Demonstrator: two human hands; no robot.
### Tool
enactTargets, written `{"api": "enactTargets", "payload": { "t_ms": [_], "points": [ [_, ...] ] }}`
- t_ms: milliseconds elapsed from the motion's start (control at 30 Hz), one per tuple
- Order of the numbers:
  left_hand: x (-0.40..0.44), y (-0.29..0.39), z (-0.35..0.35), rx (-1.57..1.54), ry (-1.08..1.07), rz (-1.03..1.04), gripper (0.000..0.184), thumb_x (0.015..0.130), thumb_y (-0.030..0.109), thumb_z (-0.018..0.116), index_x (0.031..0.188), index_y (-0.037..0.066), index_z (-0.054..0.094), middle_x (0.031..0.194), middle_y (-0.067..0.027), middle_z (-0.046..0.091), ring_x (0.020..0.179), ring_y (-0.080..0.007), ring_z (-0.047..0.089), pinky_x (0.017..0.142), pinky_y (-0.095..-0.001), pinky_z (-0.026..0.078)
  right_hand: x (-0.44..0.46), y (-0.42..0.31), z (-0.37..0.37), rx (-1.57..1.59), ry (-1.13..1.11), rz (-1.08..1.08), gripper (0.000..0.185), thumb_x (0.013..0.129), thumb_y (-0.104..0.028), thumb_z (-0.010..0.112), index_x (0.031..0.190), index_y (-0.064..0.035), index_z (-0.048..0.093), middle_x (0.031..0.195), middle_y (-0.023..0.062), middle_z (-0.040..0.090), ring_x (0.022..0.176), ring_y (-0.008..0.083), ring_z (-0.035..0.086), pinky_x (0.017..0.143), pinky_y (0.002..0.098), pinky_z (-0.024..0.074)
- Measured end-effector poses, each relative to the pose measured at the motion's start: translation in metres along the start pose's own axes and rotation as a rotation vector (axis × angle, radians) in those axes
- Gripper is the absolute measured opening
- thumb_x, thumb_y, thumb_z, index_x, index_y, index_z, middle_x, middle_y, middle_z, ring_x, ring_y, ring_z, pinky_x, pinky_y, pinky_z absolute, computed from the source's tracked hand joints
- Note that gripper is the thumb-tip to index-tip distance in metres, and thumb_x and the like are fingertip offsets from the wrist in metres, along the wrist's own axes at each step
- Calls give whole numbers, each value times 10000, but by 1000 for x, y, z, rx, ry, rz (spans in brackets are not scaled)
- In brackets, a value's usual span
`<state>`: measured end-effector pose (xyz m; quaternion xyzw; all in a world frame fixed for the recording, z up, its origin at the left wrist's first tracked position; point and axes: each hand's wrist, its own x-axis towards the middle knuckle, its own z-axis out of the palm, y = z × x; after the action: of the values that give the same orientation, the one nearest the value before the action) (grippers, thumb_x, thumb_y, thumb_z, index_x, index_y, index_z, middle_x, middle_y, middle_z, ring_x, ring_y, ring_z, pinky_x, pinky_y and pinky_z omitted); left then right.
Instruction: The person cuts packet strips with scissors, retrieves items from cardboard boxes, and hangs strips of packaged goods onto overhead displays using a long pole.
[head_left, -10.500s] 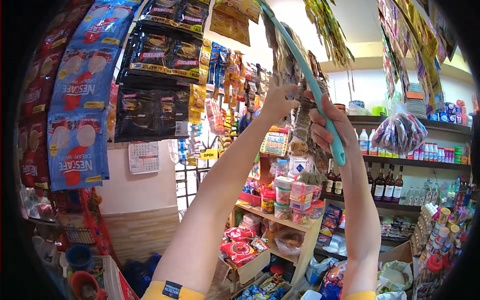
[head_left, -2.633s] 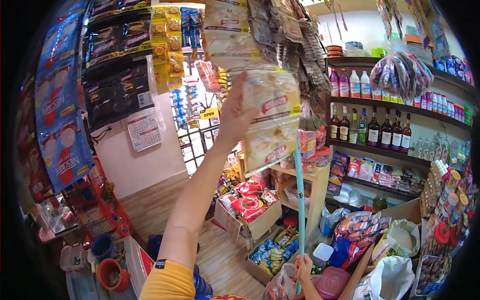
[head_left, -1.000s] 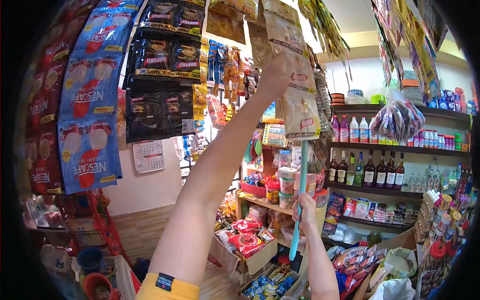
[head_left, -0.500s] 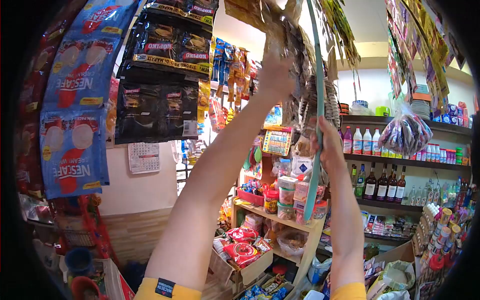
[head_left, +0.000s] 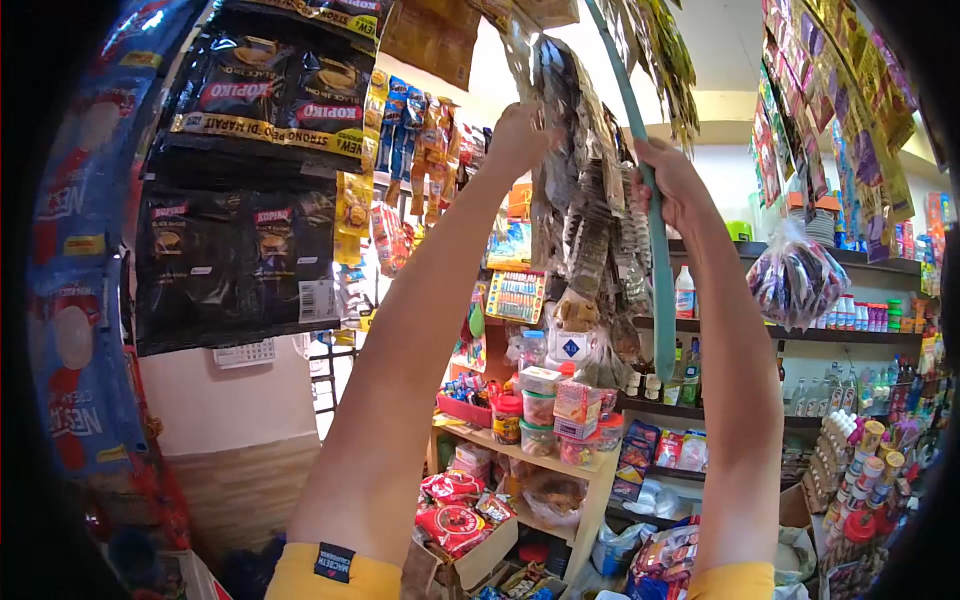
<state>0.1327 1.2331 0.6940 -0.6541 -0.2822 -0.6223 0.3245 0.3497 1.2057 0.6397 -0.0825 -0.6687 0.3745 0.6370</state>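
Note:
Both my arms reach up among hanging sachets. My left hand (head_left: 522,142) is raised, its fingers closed at the edge of a hanging strip of sachets (head_left: 560,120); the exact hold is partly hidden. To its right, my right hand (head_left: 672,185) is closed around a long flat teal stick (head_left: 660,270). The stick runs from the top of the view down past my hand, its lower end hanging free in front of the shelves. Between my hands dangle more dark and silvery sachet strips (head_left: 590,235).
Black coffee packs (head_left: 240,230) and blue coffee packs (head_left: 75,330) hang at left. Below stands a wooden shelf (head_left: 570,468) with jars and tubs, beside a box of red snack packs (head_left: 455,525). Bottles line a dark wall shelf (head_left: 850,335); a bag (head_left: 797,275) hangs at right.
My view has shifted closer to the hanging packs. My right hand has risen with the teal stick, whose lower end now hangs higher and farther right. My left hand stays at the sachet strips.

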Motion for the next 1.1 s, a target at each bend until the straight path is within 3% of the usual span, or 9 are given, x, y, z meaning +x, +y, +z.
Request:
{"api": "enactTargets", "payload": {
  "t_ms": [133,300,400,533,567,700,900,1000,1100],
  "points": [
    [-4,-22,1,323,44,97,535,702,337,680,1077,-28,566,1072,-237,562,1009,-365,532,880,-403,417,13,-9,9,-36,-47,-29,175,917,-252,487,988,-102,431,592,45,422,407,107,363,364,277,326],
    [-27,-21,-35,272,108,82,383,623,115,567,980,-21,600,921,-268,570,952,-391,506,862,-428,401,25,-18,23,-76,-21,-12,136,930,-264,460,963,-134,434,592,21,428,407,82,348,363,259,305],
    [-23,-48,-45,310,139,190,346,669,210,621,910,-37,596,896,-245,529,877,-388,531,789,-407,457,36,-27,26,-21,-48,-17,141,930,-265,461,976,-137,422,601,21,430,411,82,351,358,256,308],
    [-43,-40,-56,251,-41,28,303,656,107,582,926,-30,592,929,-261,510,909,-394,517,809,-405,445,36,-34,27,-21,-7,-16,201,927,-267,468,1062,-131,410,628,44,437,422,81,360,347,240,326],
    [-54,-42,-53,228,-1,19,313,639,119,586,913,-34,586,822,-250,528,886,-392,515,769,-428,441,34,-29,26,-22,9,-1,223,922,-267,477,1082,-127,409,619,44,444,413,89,374,334,247,329],
    [-89,-55,-47,308,10,156,385,671,125,633,1023,-27,606,920,-197,570,884,-333,539,788,-385,423,4,8,26,-54,17,-51,222,916,-266,488,1075,-117,446,578,36,445,377,111,391,321,258,317],
    [-119,-72,-41,222,-17,49,378,686,42,570,1052,-51,582,937,-213,543,909,-346,520,815,-381,404,-42,61,30,43,49,-36,347,906,-229,497,1240,-173,424,570,28,445,373,109,370,337,260,313],
    [-129,-72,-45,228,-33,28,385,674,-9,524,1053,-53,570,932,-204,527,905,-345,516,809,-381,405,-63,74,37,109,81,-114,202,890,-167,487,1082,-106,488,558,10,422,361,88,372,308,245,293],
    [-136,-70,-48,222,27,42,405,660,-43,500,1061,-50,559,923,-197,520,907,-339,516,801,-377,410,-76,79,39,200,87,-117,227,896,-158,467,1116,-104,476,555,8,417,365,85,381,307,242,293]
  ]
}}
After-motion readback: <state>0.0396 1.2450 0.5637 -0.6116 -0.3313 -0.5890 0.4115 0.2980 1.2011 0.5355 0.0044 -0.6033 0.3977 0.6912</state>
